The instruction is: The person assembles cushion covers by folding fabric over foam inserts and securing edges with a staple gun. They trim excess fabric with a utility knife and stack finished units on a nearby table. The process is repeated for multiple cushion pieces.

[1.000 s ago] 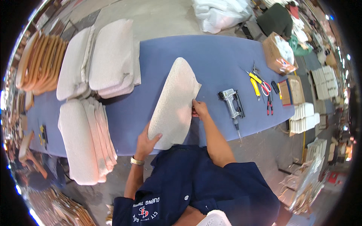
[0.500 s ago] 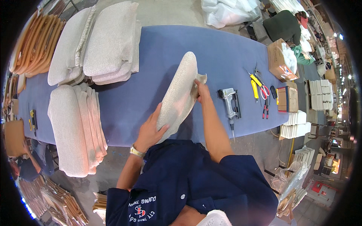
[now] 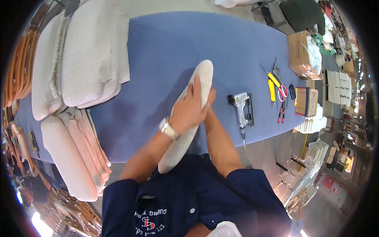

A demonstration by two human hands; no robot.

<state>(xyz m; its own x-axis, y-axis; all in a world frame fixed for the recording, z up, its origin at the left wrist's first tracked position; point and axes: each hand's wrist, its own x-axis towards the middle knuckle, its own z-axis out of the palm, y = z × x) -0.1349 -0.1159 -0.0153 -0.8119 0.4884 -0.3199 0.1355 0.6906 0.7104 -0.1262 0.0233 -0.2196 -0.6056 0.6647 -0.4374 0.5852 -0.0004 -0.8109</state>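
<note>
A slim, rounded cushion in light grey-beige fabric point(image 3: 179, 147) stands tilted on its edge near the table's front, one end close to my shirt. My left hand point(image 3: 189, 111), with a metal watch on its wrist, lies across the cushion's face with fingers stretched out toward its far end; it is slightly blurred. Behind the cushion's right side, my right hand point(image 3: 211, 99) grips its edge, most of the fingers hidden. To the right of my right forearm lies a silver staple gun point(image 3: 241, 110) with a hose at its handle end.
The blue-topped table point(image 3: 166, 43) bears stacked grey cushions point(image 3: 90, 51) and pinkish-beige pieces point(image 3: 71, 154) at left. Right are a yellow cutter point(image 3: 272, 90), red-handled scissors point(image 3: 282, 93), pliers point(image 3: 281, 114) and a cardboard box point(image 3: 299, 53). Another person point(image 3: 304, 15) is at far right.
My left hand has moved from the cushion's lower left edge up onto its face. The cushion has turned more edge-on, and its loose fabric flap is now out of sight.
</note>
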